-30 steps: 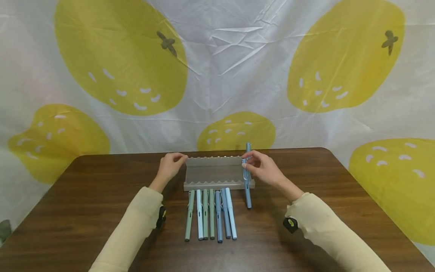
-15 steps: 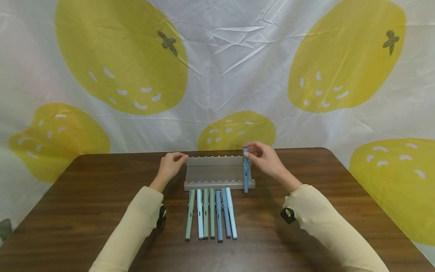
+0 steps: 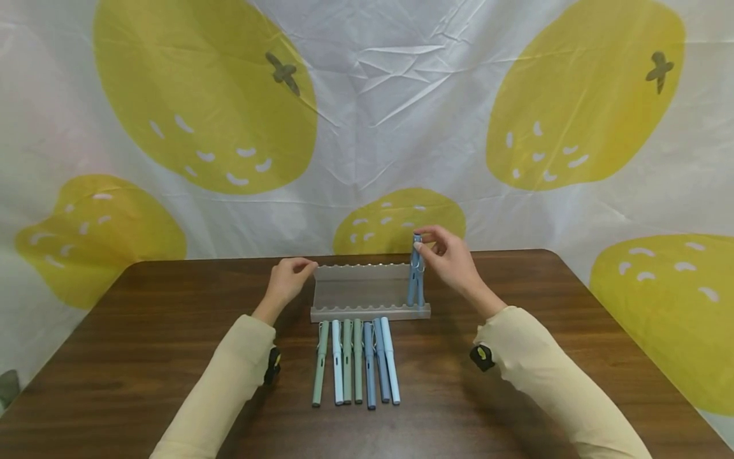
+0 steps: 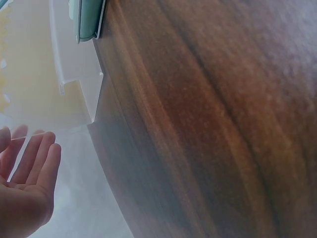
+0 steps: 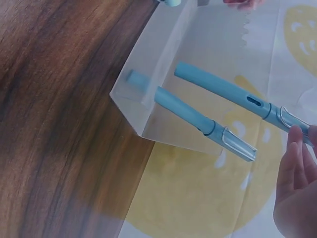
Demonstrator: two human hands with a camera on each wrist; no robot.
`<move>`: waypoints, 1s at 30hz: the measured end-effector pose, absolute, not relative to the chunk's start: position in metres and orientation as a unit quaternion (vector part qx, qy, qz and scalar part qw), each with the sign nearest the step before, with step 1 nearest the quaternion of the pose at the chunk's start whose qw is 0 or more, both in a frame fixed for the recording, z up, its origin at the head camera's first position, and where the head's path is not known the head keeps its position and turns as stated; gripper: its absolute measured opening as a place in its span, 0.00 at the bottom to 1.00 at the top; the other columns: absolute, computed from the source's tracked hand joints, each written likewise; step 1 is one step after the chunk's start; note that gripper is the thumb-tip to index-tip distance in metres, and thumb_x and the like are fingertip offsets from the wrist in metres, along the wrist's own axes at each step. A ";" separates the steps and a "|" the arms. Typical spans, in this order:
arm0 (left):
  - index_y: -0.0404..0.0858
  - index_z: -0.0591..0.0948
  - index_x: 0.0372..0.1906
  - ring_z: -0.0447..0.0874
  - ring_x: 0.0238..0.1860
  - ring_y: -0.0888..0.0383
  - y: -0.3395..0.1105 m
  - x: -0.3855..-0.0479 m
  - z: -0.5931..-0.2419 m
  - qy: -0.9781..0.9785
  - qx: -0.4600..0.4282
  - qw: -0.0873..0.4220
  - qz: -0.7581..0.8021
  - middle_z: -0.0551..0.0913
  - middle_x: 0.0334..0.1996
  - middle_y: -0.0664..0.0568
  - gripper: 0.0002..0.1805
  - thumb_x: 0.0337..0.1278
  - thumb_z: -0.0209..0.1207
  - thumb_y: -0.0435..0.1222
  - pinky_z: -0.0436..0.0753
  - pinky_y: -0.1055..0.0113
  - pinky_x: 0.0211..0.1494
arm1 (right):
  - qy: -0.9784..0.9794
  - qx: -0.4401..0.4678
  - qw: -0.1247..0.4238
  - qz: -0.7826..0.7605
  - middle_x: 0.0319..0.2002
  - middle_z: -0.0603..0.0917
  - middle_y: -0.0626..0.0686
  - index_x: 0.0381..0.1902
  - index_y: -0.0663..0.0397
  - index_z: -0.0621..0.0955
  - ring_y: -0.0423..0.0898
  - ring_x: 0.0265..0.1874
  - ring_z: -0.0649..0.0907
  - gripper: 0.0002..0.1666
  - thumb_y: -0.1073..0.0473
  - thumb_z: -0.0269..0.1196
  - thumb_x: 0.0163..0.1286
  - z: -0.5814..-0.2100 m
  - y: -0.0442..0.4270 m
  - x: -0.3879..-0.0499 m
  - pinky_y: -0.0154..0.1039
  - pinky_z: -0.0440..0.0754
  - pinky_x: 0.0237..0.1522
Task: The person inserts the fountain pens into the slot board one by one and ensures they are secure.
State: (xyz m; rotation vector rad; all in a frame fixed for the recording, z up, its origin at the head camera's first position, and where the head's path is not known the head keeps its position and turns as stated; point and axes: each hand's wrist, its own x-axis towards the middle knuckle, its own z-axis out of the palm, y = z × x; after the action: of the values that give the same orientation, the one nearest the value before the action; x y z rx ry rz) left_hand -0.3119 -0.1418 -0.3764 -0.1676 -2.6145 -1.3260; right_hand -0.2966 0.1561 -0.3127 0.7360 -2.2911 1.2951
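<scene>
A translucent frosted pen rack (image 3: 361,292) with notched edges stands near the back of the table. At its upper left corner, my left hand (image 3: 285,281) pinches the edge between thumb and fingers; the left wrist view also shows this hand (image 4: 32,173) at the thin edge. My right hand (image 3: 453,260) holds a blue pen (image 5: 223,91) by its clipped cap end, the barrel pointing down over the rack's right end. Another blue pen (image 5: 185,110) rests in the rack at the far right, just beside the held one.
In front of the rack, several capped pens lie side by side on the brown wooden table (image 3: 201,357): green pens (image 3: 320,366), light blue pens (image 3: 337,363) and darker blue pens (image 3: 369,370). A white cloth with yellow fruit prints (image 3: 367,127) hangs behind the table.
My right hand has moved up and slightly back, bringing the held pen from in front of the rack to over its right end. My left hand stays at the corner.
</scene>
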 end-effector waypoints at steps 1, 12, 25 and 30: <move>0.31 0.79 0.43 0.74 0.45 0.47 -0.142 -0.312 -0.376 -0.886 -0.057 0.102 -0.449 0.78 0.43 0.41 0.17 0.60 0.51 0.41 0.72 0.54 0.46 | -0.819 0.268 0.210 0.463 0.32 0.81 0.61 0.44 0.65 0.76 0.52 0.17 0.76 0.13 0.68 0.59 0.59 -0.312 0.155 -0.295 0.36 0.72 0.18; 0.32 0.80 0.43 0.74 0.45 0.48 -0.142 -0.314 -0.378 -0.887 -0.059 0.106 -0.445 0.79 0.42 0.41 0.16 0.60 0.52 0.41 0.71 0.54 0.46 | -0.833 0.262 0.206 0.442 0.32 0.82 0.55 0.44 0.55 0.78 0.48 0.14 0.76 0.13 0.60 0.60 0.60 -0.339 0.163 -0.316 0.36 0.72 0.14; 0.32 0.80 0.43 0.74 0.45 0.47 -0.143 -0.313 -0.378 -0.886 -0.057 0.104 -0.449 0.79 0.42 0.42 0.17 0.60 0.51 0.41 0.71 0.53 0.47 | -0.836 0.241 0.142 0.472 0.32 0.81 0.56 0.43 0.53 0.77 0.47 0.12 0.76 0.12 0.59 0.59 0.61 -0.342 0.164 -0.323 0.48 0.75 0.17; 0.32 0.80 0.43 0.74 0.45 0.48 -0.143 -0.313 -0.378 -0.888 -0.055 0.105 -0.445 0.79 0.42 0.42 0.17 0.59 0.52 0.42 0.71 0.53 0.46 | -0.845 0.236 0.134 0.461 0.33 0.82 0.55 0.43 0.52 0.77 0.46 0.11 0.75 0.11 0.58 0.59 0.62 -0.343 0.163 -0.324 0.40 0.74 0.14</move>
State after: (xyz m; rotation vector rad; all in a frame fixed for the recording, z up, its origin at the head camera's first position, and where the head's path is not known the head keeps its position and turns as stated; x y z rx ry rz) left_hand -0.3135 -0.1426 -0.3777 -0.1622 -2.6173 -1.3115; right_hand -0.3241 0.1629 -0.3432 0.6842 -2.4506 1.3357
